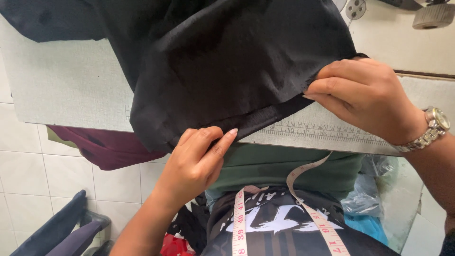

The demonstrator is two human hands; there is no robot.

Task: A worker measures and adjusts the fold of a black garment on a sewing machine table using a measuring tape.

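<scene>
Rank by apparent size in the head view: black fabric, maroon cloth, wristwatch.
1. black fabric, largest by far.
2. maroon cloth, partly hidden beneath the table.
3. wristwatch, smallest.

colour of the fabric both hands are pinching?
Black fabric, plain, no pattern; head view.

Pinched between left hand (196,159) and right hand (362,97) — plain black fabric (227,61), no print. Beneath both hands, a pale grey-green table (66,90) edged with dark ruler marks. Left of the left hand, maroon cloth (111,149). Below the hands, a cream measuring tape (239,227) with red and black marks — draped over a black, white-printed shirt (279,227). On the right wrist, a silver-gold watch (433,128).
</scene>
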